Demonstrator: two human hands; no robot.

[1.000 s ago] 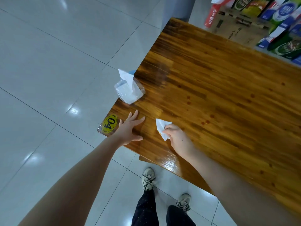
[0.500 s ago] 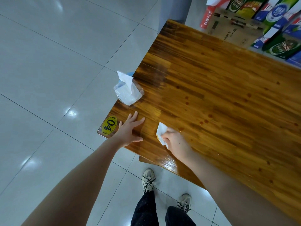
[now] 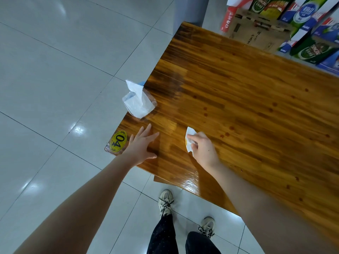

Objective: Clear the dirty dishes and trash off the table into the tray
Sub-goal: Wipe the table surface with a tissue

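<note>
My right hand [image 3: 202, 149] grips a small white tissue [image 3: 189, 138] with an orange stain and presses it on the wooden table [image 3: 256, 110], near the front edge. A few reddish drops [image 3: 225, 135] lie on the wood just right of the tissue. My left hand [image 3: 142, 145] rests flat on the table's near left corner with its fingers spread and holds nothing. No tray is in view.
A clear plastic tissue pack [image 3: 138, 102] with a white sheet sticking up sits at the table's left edge. A yellow "04" sticker [image 3: 118, 141] marks the corner. Cardboard and drink cartons [image 3: 297, 24] stand past the far edge. My shoes [image 3: 166, 201] are on grey tiles below.
My right hand has slid the tissue a little to the right across the wood, and an orange stain now shows on it. My left hand stays put on the corner.
</note>
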